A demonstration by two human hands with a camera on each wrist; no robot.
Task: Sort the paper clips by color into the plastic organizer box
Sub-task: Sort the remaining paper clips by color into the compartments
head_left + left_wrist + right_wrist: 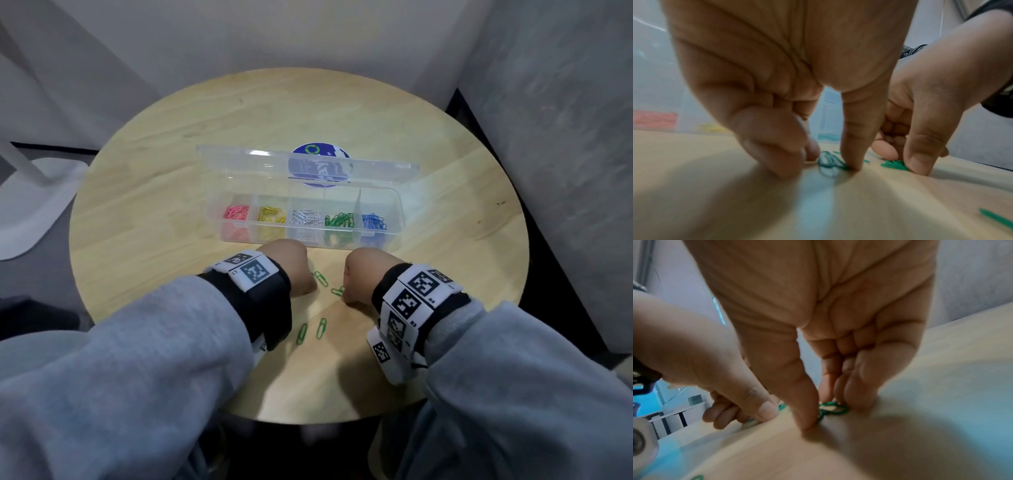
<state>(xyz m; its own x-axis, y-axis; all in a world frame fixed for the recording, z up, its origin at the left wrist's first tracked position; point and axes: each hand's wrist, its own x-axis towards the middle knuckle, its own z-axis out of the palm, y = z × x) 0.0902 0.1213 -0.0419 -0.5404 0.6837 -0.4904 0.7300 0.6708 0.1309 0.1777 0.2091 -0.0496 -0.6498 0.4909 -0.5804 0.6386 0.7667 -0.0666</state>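
Observation:
The clear organizer box [394, 198] stands lid-open mid-table, with pink, yellow, white, green [339, 220] and blue clips in separate compartments. Both hands are down on the table just in front of it. My left hand [308, 286] [828, 162] pinches a green paper clip [827, 160] [321, 279] between thumb and curled fingers, flat on the wood. Beside it, my right hand [347, 294] [826, 412] pinches another green clip [835, 408] [337, 291] the same way. Two more green clips [301, 334] [321, 328] lie loose between my wrists.
The round wooden table [171, 171] stands in a corner of grey walls. A blue round sticker [320, 150] shows behind the box lid [239, 161]. A white stand base [30, 205] sits on the floor to the left.

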